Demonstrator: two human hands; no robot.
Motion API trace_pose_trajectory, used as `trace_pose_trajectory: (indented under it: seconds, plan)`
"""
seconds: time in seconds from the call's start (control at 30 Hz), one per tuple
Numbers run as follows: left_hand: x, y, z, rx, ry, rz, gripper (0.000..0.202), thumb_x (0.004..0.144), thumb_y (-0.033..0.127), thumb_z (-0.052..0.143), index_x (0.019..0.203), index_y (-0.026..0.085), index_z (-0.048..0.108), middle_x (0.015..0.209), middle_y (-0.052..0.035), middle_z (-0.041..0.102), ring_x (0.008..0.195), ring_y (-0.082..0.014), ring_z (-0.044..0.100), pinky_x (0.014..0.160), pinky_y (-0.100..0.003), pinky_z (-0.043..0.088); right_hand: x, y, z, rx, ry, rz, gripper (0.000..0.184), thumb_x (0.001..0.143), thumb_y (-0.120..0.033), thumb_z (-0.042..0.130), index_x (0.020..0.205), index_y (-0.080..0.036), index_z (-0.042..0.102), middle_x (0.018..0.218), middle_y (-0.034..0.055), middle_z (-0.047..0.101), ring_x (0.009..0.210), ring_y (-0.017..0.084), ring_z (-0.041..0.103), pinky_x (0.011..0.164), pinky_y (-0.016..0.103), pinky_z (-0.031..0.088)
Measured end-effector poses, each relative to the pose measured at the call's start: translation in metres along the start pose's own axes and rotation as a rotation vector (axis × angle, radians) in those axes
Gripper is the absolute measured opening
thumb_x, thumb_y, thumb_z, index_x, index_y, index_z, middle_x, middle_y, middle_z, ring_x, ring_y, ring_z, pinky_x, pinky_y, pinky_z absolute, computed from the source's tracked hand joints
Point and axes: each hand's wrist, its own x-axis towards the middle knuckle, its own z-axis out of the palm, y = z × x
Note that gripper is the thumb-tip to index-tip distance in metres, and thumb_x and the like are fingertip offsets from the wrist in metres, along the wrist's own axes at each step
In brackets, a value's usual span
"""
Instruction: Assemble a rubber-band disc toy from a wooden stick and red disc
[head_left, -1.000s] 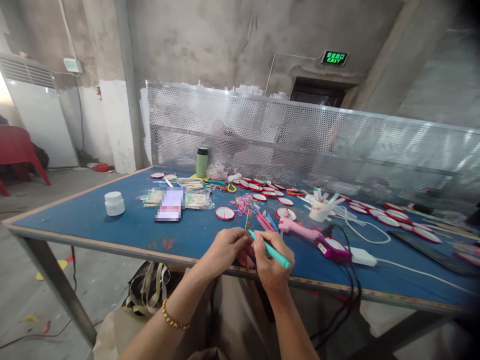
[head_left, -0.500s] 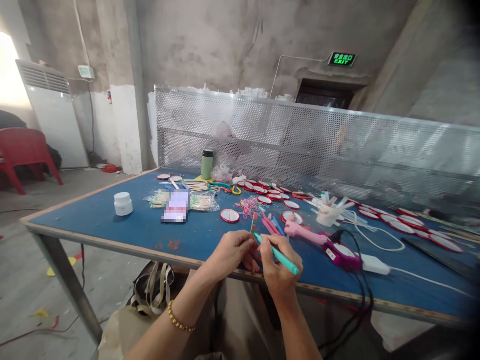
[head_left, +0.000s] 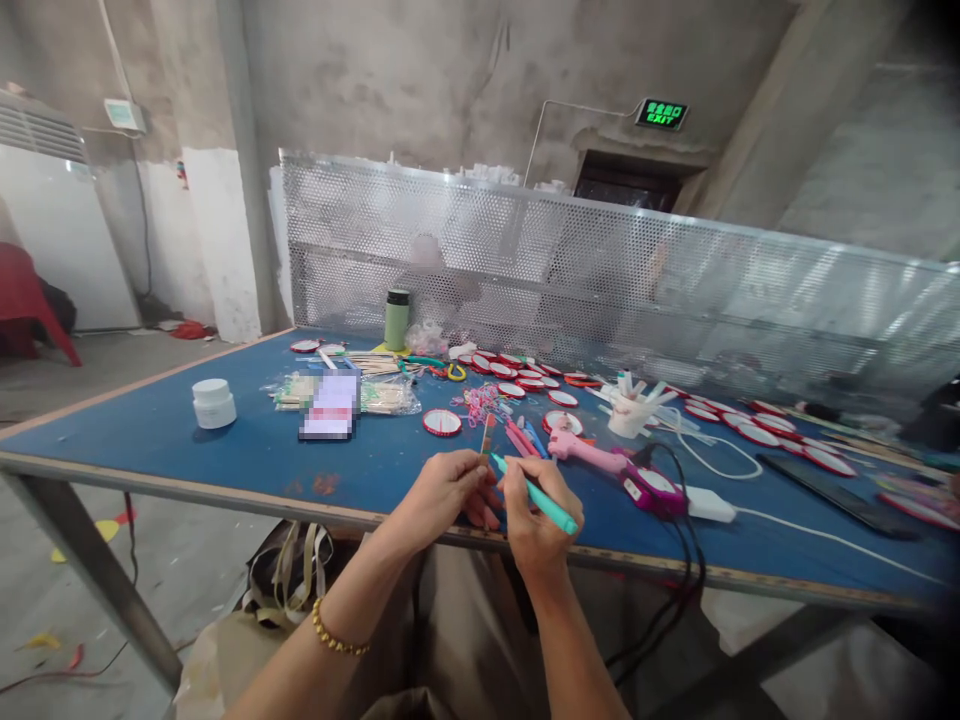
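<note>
My left hand (head_left: 442, 492) is closed on a thin wooden stick (head_left: 487, 438) whose red-tipped end points away from me, above the near edge of the blue table (head_left: 247, 455). My right hand (head_left: 534, 515) grips a teal pen (head_left: 536, 494) like a writing tool, its tip against the stick right by my left fingers. Both hands touch each other. A gold bead bracelet (head_left: 334, 638) circles my left wrist.
A pink glue gun (head_left: 589, 456), a magenta device (head_left: 652, 490) with black cables, a white adapter (head_left: 709, 504), coloured pens (head_left: 525, 438), several red-rimmed round discs (head_left: 442, 422), a cup of sticks (head_left: 628, 415), a white jar (head_left: 213, 403), bagged sticks (head_left: 386, 397) and a green flask (head_left: 397, 319) lie on the table. Behind it stands a perforated metal screen (head_left: 600, 270).
The hands keep the same grip on the stick and pen. The view has swung slightly, so everything sits a little further left and higher than half a second ago.
</note>
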Motion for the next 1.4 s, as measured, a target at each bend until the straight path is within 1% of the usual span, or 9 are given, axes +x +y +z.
trace_pose_trajectory:
  seconds: [0.2,0.3,0.43,0.67,0.9,1.4]
  plan:
    - [-0.0008,0.0019,-0.0002,0.004,0.001,0.001,0.030,0.085,0.044,0.055,0.082,0.014,0.056,0.063,-0.0013,0.063,0.055,-0.0152,0.067,0.051,-0.023,0.051,0.0005,-0.0017,0.0000,0.015,-0.006,0.012,0.015,0.091,-0.023,0.055,0.079,-0.019,0.062,0.063,-0.0015,0.063,0.053,0.012,0.059,0.054,0.023,0.047]
    - [-0.0007,0.0016,-0.0003,-0.001,0.004,0.000,0.031,0.085,0.046,0.055,0.081,0.015,0.056,0.063,-0.0013,0.063,0.054,-0.0151,0.066,0.052,-0.023,0.051,0.0006,-0.0017,0.0000,0.013,-0.018,0.000,0.015,0.091,-0.023,0.054,0.079,-0.019,0.063,0.063,-0.0013,0.063,0.054,0.012,0.060,0.056,0.023,0.048]
    - [-0.0003,0.0010,-0.0005,0.001,-0.004,0.006,0.031,0.085,0.045,0.055,0.080,0.015,0.055,0.061,-0.0008,0.063,0.054,-0.0149,0.065,0.052,-0.023,0.051,0.0012,-0.0024,0.0000,0.015,-0.028,-0.009,0.014,0.090,-0.021,0.055,0.079,-0.019,0.063,0.062,-0.0018,0.063,0.053,0.011,0.059,0.054,0.023,0.047]
    - [-0.0003,0.0007,-0.0002,0.008,-0.007,0.006,0.028,0.087,0.044,0.053,0.081,0.016,0.055,0.061,-0.0007,0.064,0.054,-0.0160,0.066,0.052,-0.024,0.051,0.0012,-0.0022,0.0001,0.020,-0.029,-0.031,0.012,0.090,-0.019,0.055,0.081,-0.019,0.063,0.065,-0.0014,0.064,0.056,0.011,0.061,0.057,0.022,0.049]
    - [-0.0015,0.0021,0.0007,0.037,0.008,0.022,0.029,0.087,0.044,0.052,0.078,0.017,0.054,0.058,0.0011,0.062,0.053,-0.0141,0.063,0.054,-0.024,0.051,0.0016,-0.0035,-0.0001,0.025,-0.065,-0.045,0.012,0.090,-0.018,0.056,0.080,-0.019,0.063,0.068,-0.0008,0.066,0.058,0.011,0.061,0.059,0.022,0.048]
    - [-0.0021,0.0040,0.0011,0.085,0.018,0.042,0.032,0.088,0.045,0.050,0.073,0.017,0.052,0.057,0.0019,0.060,0.050,-0.0124,0.061,0.052,-0.022,0.050,0.0019,-0.0012,0.0025,0.023,-0.076,-0.065,0.012,0.090,-0.016,0.057,0.079,-0.019,0.060,0.066,-0.0024,0.063,0.057,0.010,0.058,0.059,0.020,0.045]
